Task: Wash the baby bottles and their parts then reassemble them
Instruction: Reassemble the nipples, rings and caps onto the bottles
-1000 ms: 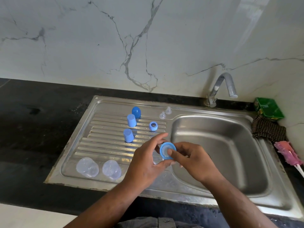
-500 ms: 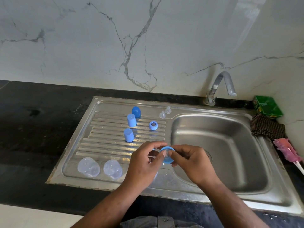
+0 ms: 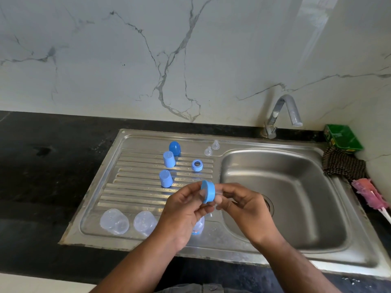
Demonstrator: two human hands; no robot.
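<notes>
My left hand [image 3: 182, 210] and my right hand [image 3: 243, 206] meet above the steel drainboard [image 3: 135, 187], both pinching a blue screw ring [image 3: 208, 191] turned on edge; a clear teat seems to sit in it toward the right hand. A clear bottle [image 3: 198, 226] is partly hidden under my left hand. Two clear bottles [image 3: 114, 221] [image 3: 145, 224] lie at the drainboard's front left. Three blue caps [image 3: 174, 148] [image 3: 169, 159] [image 3: 166, 178], a second blue ring [image 3: 197, 165] and two clear teats [image 3: 208, 151] [image 3: 215, 144] stand farther back.
The sink basin [image 3: 281, 199] lies to the right with a chrome tap [image 3: 283, 112] behind it. A green box [image 3: 341, 139], a checked cloth [image 3: 343, 166] and a pink bottle brush [image 3: 370, 196] sit along the right edge. Black counter [image 3: 48, 176] surrounds the sink.
The blue ring has turned from facing me to standing on edge between both hands. Both hands stayed close together over the drainboard's right end.
</notes>
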